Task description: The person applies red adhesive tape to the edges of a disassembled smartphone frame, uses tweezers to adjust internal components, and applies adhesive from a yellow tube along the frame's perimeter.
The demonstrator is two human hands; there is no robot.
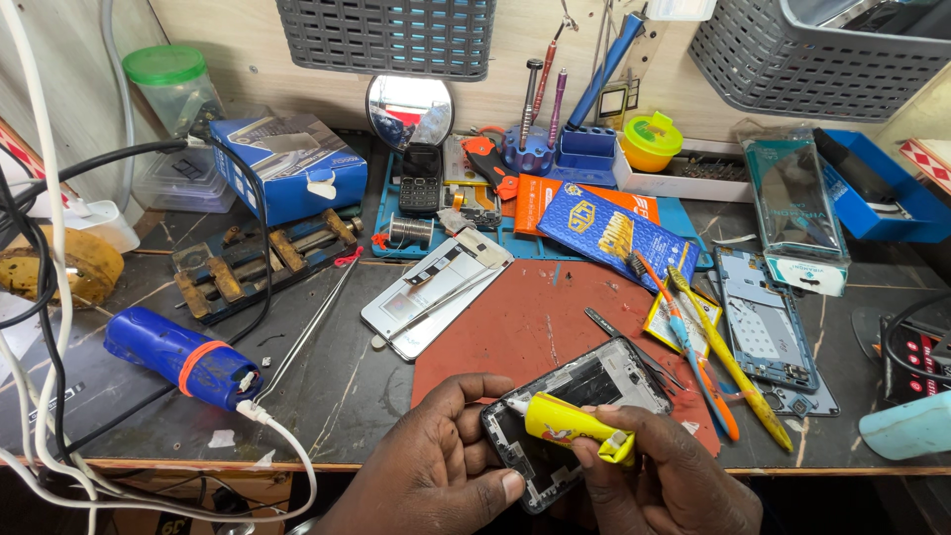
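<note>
Glue tube (570, 426) at phone frame (594, 391) edge.

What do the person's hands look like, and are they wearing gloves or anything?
Both hands are bare: no gloves, rings, watch or bracelets show. The left hand and right hand have short, plain fingernails. No sleeves reach into view; only hands and a bit of wrist show at the picture's bottom edge.

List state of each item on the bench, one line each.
phone frame: opened, back up, held over the red mat
left hand: gripping the frame's lower left edge
right hand: pinching the yellow glue tube
yellow glue tube: uncapped, nozzle on the frame's left edge
toothbrushes: lying flat, unused
keypad phone: screen dark
green-lidded jar: closed
round mirror: upright
</note>
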